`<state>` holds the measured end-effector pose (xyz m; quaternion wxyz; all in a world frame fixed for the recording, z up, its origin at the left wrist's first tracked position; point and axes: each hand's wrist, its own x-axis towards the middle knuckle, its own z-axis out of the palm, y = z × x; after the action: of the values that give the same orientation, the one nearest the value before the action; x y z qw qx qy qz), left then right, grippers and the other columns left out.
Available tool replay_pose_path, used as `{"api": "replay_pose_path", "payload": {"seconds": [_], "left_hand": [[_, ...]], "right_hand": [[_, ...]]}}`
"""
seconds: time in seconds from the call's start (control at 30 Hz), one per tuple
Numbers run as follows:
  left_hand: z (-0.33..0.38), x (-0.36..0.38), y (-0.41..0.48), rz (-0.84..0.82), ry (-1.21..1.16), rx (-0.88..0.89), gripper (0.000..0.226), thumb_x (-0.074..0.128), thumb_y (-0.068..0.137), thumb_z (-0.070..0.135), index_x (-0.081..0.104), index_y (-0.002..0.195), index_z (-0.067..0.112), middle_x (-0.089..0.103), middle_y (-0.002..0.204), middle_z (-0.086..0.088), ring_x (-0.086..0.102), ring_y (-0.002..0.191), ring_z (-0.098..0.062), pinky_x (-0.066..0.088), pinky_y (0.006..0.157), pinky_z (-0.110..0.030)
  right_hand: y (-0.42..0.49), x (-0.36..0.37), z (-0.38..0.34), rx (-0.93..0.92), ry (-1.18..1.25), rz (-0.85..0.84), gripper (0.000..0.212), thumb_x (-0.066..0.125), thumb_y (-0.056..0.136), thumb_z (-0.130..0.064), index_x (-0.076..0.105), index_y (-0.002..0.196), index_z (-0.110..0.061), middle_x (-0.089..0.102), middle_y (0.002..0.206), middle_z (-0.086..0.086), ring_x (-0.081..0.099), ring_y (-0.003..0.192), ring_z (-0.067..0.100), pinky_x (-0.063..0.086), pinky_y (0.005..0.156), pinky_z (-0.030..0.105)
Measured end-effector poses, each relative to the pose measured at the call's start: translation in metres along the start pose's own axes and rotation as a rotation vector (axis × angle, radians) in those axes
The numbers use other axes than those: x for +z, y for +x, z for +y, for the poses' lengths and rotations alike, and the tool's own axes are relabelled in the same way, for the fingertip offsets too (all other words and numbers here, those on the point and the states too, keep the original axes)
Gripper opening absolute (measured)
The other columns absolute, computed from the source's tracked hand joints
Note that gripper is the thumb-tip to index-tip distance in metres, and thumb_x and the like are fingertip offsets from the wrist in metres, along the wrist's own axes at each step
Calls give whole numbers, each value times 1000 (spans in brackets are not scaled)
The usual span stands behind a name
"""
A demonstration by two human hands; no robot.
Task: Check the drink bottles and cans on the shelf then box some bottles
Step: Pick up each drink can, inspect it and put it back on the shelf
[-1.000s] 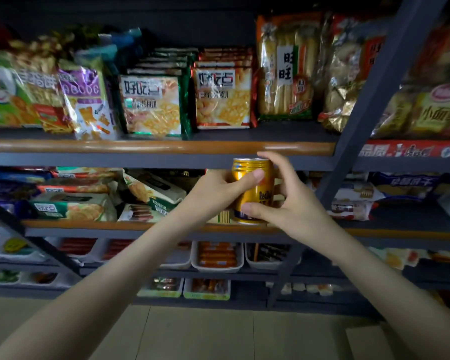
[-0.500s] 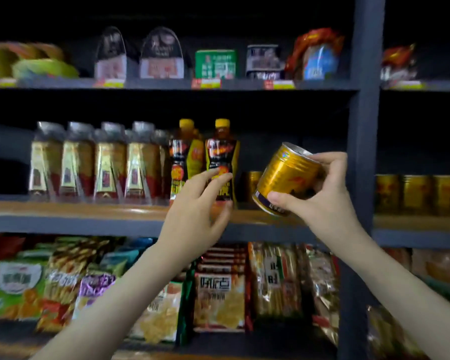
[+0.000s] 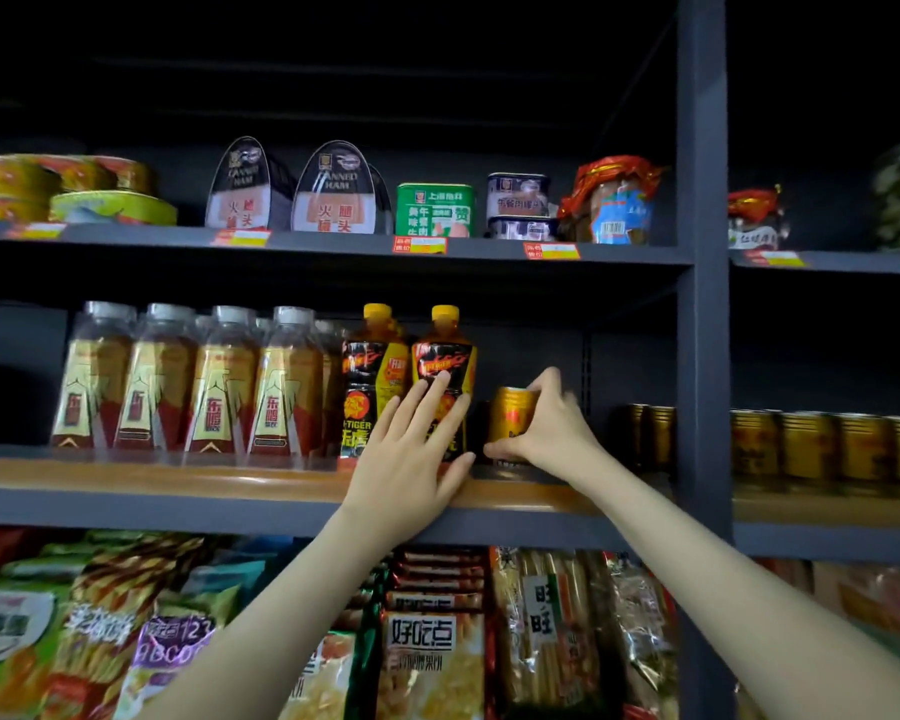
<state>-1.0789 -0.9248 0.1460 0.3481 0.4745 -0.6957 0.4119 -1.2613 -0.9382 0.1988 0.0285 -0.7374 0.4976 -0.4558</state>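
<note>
You are clamping your right hand grip round the gold metal can, standing upright on the wood-edged shelf. Your left hand, grip apart, is touching the neighbouring orange-capped plastic bottle with straight fingers.

left hand: fingers straight, spread | right hand: curled round can | both arms extended

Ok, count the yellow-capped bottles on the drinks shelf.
2. One yellow-capped bottle stands just right of the silver-capped bottles; the other is next to it, partly behind the left hand. More may hide behind them.
</note>
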Motion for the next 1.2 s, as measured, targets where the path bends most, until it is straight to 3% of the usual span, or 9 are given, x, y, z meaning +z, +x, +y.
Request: {"api": "replay_pose_path", "payload": {"seconds": [0.2, 0.3, 0.5, 0.6, 0.73, 0.83, 0.97, 1.07, 1.2], "left_hand": [[-6, -1, 6, 44, -34, 11, 52, 34, 97, 44, 48, 141, 21, 37, 153, -9, 36, 140, -32, 25, 111, -43], [-6, -2, 7, 69, -62, -8, 51, 39, 93, 43, 55, 136, 20, 42, 149, -10, 39, 137, -33, 28, 110, -44], [-5, 1, 3, 117, -87, -19, 50, 38, 93, 37, 55, 135, 16, 42, 149, -14, 39, 137, -33, 28, 111, -46], [2, 0, 2, 174, -126, -49, 50, 37, 91, 33, 57, 132, 11, 43, 147, -18, 39, 137, -34, 29, 112, -49], [42, 1, 6, 257, -231, -67, 47, 42, 91, 30, 55, 132, 9, 43, 146, -20, 37, 137, -35, 27, 113, -47], [89, 3, 15, 283, -302, -34, 47, 52, 88, 24, 54, 132, 7, 44, 144, -21, 39, 135, -36, 30, 111, -49], [149, 1, 35, 333, -400, -18, 49, 47, 90, 25, 50, 136, 7, 43, 145, -20, 38, 135, -35, 35, 111, -50], [197, 3, 52, 369, -391, 6, 54, 52, 88, 25, 47, 139, 8, 39, 148, -20, 34, 138, -35, 27, 114, -49], [245, 22, 78, 378, -257, -1, 57, 46, 90, 30, 43, 144, 11, 29, 154, -22, 25, 144, -37, 21, 117, -49]], "right_hand": [[11, -2, 8, 30, 2, -203, 72, 84, 69, -37, 31, 115, -23, 48, 113, 5, 53, 95, 19, 45, 72, 30], [10, -7, 9, 32, 0, -288, 68, 81, 76, -26, 28, 119, -24, 52, 104, 5, 55, 86, 15, 46, 67, 27], [6, 6, 7, -28, -68, -147, 65, 82, 74, -34, 32, 115, -26, 49, 116, 6, 52, 96, 19, 44, 77, 30], [-3, 5, 3, -41, -114, -85, 64, 72, 83, -38, 36, 133, -24, 44, 132, 6, 51, 113, 23, 46, 89, 34], [-34, -21, 6, -291, -274, 114, 54, 51, 98, -35, 30, 147, -24, 32, 149, -4, 41, 131, 17, 47, 96, 33], [-64, -48, 28, -400, -330, 225, 43, 50, 98, -26, 41, 140, -21, 41, 142, -5, 42, 127, 10, 46, 91, 24], [-90, -91, 74, -543, -398, 475, 30, 52, 94, -14, 56, 123, -10, 59, 118, 4, 51, 110, 10, 44, 91, 17], [-92, -128, 120, -408, -377, 561, 33, 54, 93, -10, 52, 126, -10, 56, 119, 6, 50, 111, 12, 46, 89, 22], [-74, -164, 184, -139, -362, 420, 53, 54, 96, -17, 33, 145, -18, 42, 139, 3, 44, 124, 17, 37, 87, 20]]}}
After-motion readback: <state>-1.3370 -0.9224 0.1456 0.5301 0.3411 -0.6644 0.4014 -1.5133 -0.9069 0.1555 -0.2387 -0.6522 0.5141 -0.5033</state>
